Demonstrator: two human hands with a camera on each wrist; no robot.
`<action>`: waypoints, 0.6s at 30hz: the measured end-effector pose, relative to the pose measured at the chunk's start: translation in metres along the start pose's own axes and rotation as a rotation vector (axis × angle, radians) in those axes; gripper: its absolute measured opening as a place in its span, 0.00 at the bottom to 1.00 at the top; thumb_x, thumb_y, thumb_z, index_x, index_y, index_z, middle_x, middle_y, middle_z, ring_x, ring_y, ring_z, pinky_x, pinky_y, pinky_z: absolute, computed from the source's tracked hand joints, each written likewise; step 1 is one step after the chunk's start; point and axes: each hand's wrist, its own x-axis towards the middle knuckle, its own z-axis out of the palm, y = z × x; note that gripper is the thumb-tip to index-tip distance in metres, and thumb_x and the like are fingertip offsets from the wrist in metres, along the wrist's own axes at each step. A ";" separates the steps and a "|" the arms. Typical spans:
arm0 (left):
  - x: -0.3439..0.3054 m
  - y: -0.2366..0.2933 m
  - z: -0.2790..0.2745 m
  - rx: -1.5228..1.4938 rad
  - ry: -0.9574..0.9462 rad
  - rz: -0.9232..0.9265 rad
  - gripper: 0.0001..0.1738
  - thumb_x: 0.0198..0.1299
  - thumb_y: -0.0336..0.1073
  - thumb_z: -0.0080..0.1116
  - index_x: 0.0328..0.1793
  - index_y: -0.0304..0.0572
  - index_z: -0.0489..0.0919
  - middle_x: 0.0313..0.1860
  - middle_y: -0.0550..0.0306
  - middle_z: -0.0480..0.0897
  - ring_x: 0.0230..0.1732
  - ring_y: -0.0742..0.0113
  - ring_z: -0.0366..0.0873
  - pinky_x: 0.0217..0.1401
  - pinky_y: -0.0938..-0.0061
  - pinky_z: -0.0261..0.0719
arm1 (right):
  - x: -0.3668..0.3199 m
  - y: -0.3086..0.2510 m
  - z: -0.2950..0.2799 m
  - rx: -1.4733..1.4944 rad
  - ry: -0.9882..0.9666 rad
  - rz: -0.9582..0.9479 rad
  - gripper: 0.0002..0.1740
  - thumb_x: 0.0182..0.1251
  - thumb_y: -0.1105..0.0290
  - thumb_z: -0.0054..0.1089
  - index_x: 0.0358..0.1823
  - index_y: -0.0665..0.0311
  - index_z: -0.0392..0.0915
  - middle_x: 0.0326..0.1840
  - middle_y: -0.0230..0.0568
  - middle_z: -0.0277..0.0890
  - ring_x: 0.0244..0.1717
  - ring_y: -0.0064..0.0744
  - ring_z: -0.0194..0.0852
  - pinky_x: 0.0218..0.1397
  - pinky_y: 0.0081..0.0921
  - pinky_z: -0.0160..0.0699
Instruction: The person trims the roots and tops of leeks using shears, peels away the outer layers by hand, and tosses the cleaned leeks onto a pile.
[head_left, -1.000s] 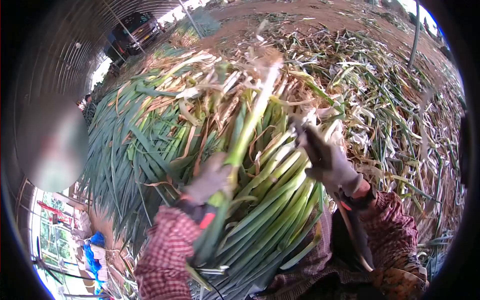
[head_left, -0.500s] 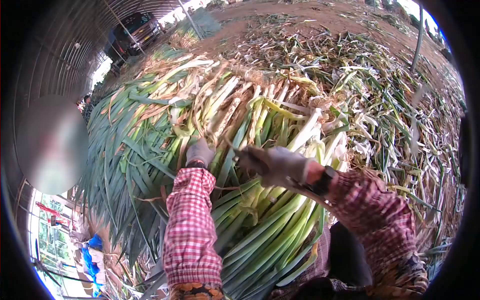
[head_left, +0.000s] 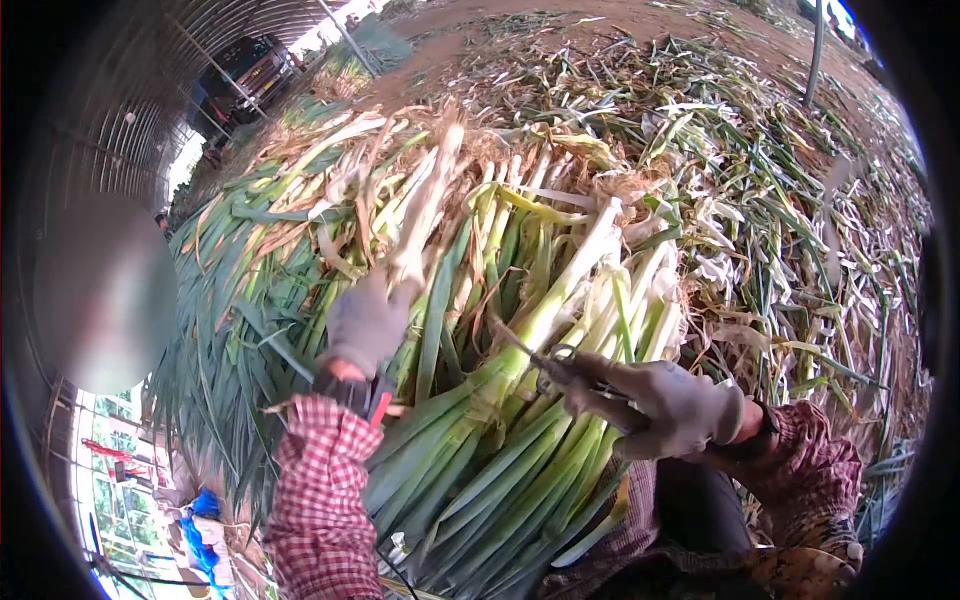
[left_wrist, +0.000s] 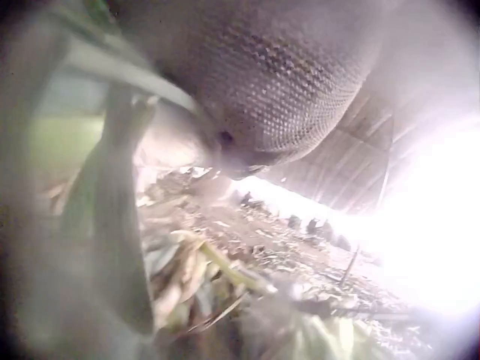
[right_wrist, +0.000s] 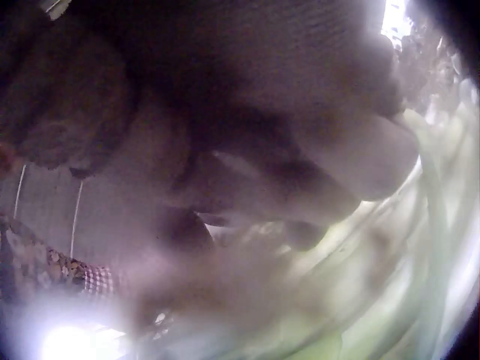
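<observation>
My gloved left hand (head_left: 370,320) grips a long green onion (head_left: 428,205) in brown dry skin, its root end pointing up and away. In the left wrist view, the knit glove (left_wrist: 277,90) fills the top, beside blurred green leaves (left_wrist: 120,225). Over the pale stalks on the right is my gloved right hand (head_left: 670,405), its fingers darkened. A thin pointed strip (head_left: 515,338) sticks out from these fingers, its kind unclear. Peeled green onions (head_left: 560,300) lie fanned below both hands, white ends away, green leaves (head_left: 500,480) toward my lap.
Unpeeled green onions (head_left: 250,290) are heaped on the left. Stripped leaves and skins (head_left: 760,250) cover the ground at the right. A metal post (head_left: 815,55) stands behind them. A vehicle (head_left: 250,75) is parked at the back left, and blue plastic (head_left: 200,540) lies at lower left.
My left hand carried a pale, greener stalk, then reached into the left heap, and now holds up a brown-skinned one. My right hand swung left across the stalks, then came back right.
</observation>
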 end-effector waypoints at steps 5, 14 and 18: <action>0.083 0.085 -0.037 -0.280 0.186 0.005 0.33 0.67 0.62 0.49 0.50 0.35 0.83 0.36 0.42 0.85 0.33 0.54 0.83 0.42 0.56 0.80 | 0.025 0.000 -0.005 0.110 0.251 0.265 0.53 0.49 0.72 0.66 0.77 0.76 0.49 0.33 0.41 0.72 0.29 0.30 0.71 0.35 0.27 0.72; 0.059 -0.026 0.045 0.663 0.623 -0.072 0.33 0.63 0.63 0.58 0.63 0.50 0.69 0.51 0.55 0.77 0.36 0.66 0.78 0.41 0.65 0.76 | 0.001 0.019 0.015 -0.126 0.152 0.255 0.50 0.50 0.73 0.63 0.77 0.67 0.51 0.50 0.52 0.81 0.41 0.42 0.83 0.46 0.33 0.81; 0.058 -0.002 0.070 -0.051 -0.008 0.123 0.22 0.69 0.58 0.52 0.41 0.50 0.84 0.32 0.54 0.85 0.37 0.57 0.84 0.47 0.60 0.80 | 0.033 0.029 0.002 -0.114 0.226 0.392 0.43 0.51 0.77 0.64 0.72 0.54 0.58 0.43 0.44 0.79 0.36 0.37 0.81 0.39 0.34 0.84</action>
